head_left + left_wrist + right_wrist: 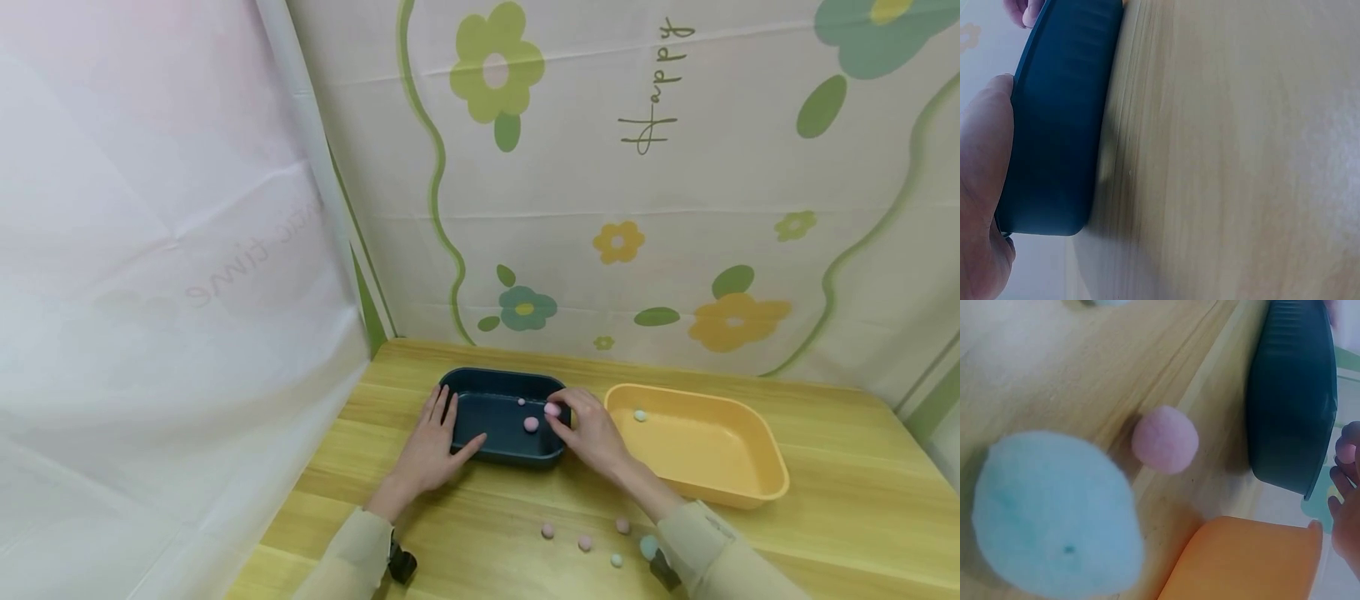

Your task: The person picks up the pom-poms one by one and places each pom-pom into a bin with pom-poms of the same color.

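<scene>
A dark blue tray (pixel 495 454) stands on the wooden table with a pink pom-pom (pixel 531 424) and a smaller pink one (pixel 521 402) inside. My left hand (pixel 427 450) rests on its left end, fingers spread over the rim, thumb along the near edge. Over the tray's right end, my right hand (pixel 592 429) pinches another pink pom-pom (pixel 552 409) between thumb and fingertips; the right wrist view shows this pom-pom (pixel 1345 452) partly covered by the fingers. To the right is a yellow tray (pixel 772 475) holding a pale green pom-pom (pixel 640 415).
Loose on the table's near side lie several pom-poms: pink ones (pixel 585 543), a small pale one (pixel 617 560) and a larger light blue one (pixel 1054 512) by the right sleeve. A flower-printed cloth (pixel 570 183) hangs behind the table, and a white cloth (pixel 165 333) on the left.
</scene>
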`<move>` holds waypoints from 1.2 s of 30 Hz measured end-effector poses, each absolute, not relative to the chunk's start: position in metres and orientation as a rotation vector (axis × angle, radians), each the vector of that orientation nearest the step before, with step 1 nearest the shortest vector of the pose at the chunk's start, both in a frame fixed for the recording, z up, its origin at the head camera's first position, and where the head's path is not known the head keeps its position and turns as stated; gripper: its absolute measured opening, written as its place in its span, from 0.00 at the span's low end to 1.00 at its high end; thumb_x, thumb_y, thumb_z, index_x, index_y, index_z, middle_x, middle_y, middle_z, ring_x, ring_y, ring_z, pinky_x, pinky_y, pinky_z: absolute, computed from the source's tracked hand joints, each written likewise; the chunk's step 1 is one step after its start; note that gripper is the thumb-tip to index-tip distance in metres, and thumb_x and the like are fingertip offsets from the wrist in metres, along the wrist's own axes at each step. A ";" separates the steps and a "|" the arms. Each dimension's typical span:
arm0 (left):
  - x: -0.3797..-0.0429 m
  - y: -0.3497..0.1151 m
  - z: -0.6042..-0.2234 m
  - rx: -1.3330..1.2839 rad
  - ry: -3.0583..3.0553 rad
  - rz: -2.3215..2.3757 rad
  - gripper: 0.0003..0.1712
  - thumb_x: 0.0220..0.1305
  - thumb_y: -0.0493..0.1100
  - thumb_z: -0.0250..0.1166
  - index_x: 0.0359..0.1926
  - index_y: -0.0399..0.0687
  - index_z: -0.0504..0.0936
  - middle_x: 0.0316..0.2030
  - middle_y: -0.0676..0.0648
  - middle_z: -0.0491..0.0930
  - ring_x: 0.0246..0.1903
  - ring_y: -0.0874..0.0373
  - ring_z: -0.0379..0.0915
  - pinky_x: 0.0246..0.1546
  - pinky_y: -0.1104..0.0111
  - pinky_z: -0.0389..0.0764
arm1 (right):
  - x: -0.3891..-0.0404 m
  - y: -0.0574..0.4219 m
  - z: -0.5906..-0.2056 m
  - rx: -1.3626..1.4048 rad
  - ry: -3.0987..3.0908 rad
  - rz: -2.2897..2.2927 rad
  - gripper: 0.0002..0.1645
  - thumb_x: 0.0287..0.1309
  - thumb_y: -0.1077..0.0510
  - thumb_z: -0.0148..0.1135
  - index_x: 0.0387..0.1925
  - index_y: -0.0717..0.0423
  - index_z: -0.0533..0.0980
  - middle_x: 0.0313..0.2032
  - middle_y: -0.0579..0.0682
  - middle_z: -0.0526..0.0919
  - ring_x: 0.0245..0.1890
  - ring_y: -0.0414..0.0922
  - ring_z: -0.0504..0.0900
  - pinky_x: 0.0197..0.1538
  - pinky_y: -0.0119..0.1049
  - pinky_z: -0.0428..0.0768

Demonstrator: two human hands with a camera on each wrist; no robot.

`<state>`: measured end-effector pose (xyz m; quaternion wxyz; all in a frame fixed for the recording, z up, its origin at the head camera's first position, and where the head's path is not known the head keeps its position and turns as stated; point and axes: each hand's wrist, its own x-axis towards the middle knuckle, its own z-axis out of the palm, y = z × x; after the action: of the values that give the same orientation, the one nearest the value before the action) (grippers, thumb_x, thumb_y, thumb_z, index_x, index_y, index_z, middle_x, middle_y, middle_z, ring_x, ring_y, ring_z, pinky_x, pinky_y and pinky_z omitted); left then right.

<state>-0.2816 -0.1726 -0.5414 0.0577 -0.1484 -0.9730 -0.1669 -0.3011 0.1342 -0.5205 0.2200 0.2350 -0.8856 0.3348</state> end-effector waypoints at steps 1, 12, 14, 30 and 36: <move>-0.282 -0.172 -0.541 -0.448 -2.951 -0.506 0.59 0.78 0.76 0.53 0.87 0.35 0.54 0.89 0.33 0.45 0.90 0.37 0.38 0.88 0.44 0.56 | -0.301 0.134 -0.521 0.651 -2.449 0.928 0.14 0.61 0.64 0.81 0.47 0.59 0.87 0.47 0.55 0.92 0.51 0.54 0.89 0.60 0.55 0.89; -0.281 -0.172 -0.540 -0.451 -2.950 -0.494 0.59 0.78 0.76 0.53 0.87 0.35 0.55 0.89 0.33 0.47 0.90 0.37 0.39 0.87 0.44 0.57 | -0.290 0.141 -0.526 0.726 -2.466 0.898 0.23 0.61 0.61 0.82 0.57 0.59 0.86 0.54 0.55 0.92 0.56 0.55 0.88 0.61 0.57 0.88; -0.281 -0.171 -0.540 -0.451 -2.956 -0.491 0.59 0.78 0.76 0.53 0.87 0.35 0.54 0.89 0.33 0.46 0.90 0.37 0.38 0.87 0.44 0.57 | -0.283 0.145 -0.527 0.756 -2.443 0.889 0.26 0.59 0.62 0.83 0.59 0.60 0.86 0.56 0.55 0.91 0.57 0.55 0.88 0.61 0.57 0.88; -0.280 -0.171 -0.539 -0.438 -2.965 -0.505 0.59 0.78 0.75 0.54 0.87 0.35 0.54 0.89 0.33 0.45 0.90 0.38 0.36 0.88 0.44 0.56 | -0.227 0.174 -0.527 0.896 -2.239 0.987 0.39 0.46 0.70 0.84 0.64 0.58 0.84 0.60 0.55 0.90 0.59 0.52 0.89 0.72 0.13 0.67; -0.281 -0.170 -0.539 -0.436 -2.963 -0.501 0.59 0.79 0.75 0.54 0.87 0.36 0.53 0.89 0.33 0.45 0.90 0.37 0.37 0.88 0.44 0.56 | -0.213 0.185 -0.527 0.900 -2.232 1.036 0.43 0.47 0.69 0.84 0.68 0.52 0.83 0.62 0.55 0.90 0.62 0.43 0.87 0.73 0.13 0.66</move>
<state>-0.2811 -0.1702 -0.5386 0.0522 -0.1434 -0.9744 -0.1648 -0.2132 0.1848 -0.5273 0.2577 0.3320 -0.8232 0.3818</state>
